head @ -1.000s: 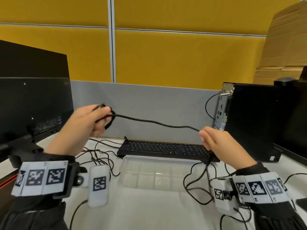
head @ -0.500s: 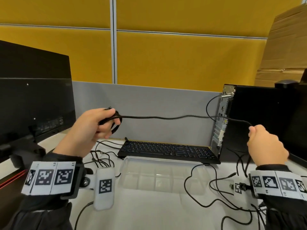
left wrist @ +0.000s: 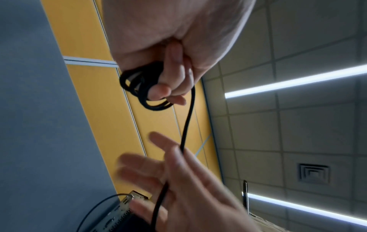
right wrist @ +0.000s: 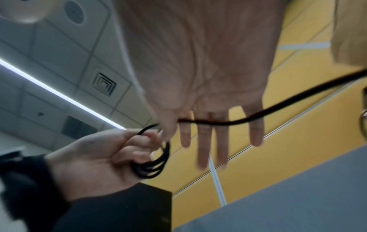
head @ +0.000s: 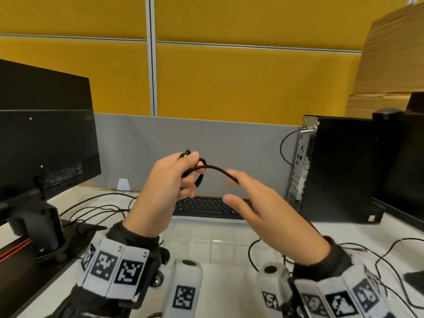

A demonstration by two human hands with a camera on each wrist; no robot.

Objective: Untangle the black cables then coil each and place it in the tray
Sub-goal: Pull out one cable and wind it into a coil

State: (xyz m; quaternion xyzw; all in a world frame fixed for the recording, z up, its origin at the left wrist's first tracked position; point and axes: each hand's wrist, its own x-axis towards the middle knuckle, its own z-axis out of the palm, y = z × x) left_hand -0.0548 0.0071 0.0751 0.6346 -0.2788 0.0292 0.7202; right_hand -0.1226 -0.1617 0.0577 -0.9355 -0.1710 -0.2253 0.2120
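My left hand (head: 190,177) is raised over the desk and grips a small coil of black cable (head: 201,180), its plug end poking out above the fist. The left wrist view shows several loops of the coil (left wrist: 152,108) wrapped round the curled left fingers (left wrist: 168,81). A short arc of the same cable runs to my right hand (head: 231,189), close on the right. The right fingers (right wrist: 214,138) are straight and spread, and the strand (right wrist: 228,124) lies across their bases and trails off to the right. The clear plastic tray (head: 220,239) sits below both hands.
A black keyboard (head: 206,205) lies behind the tray. A monitor (head: 46,145) stands at the left and a PC tower (head: 339,168) at the right. More loose black cables lie on the desk at the left (head: 103,207) and right (head: 390,260).
My right hand swung out to the right, drawing the cable taut, then came back in beside the left hand with its fingers spread. The strand between the hands is now a short arc.
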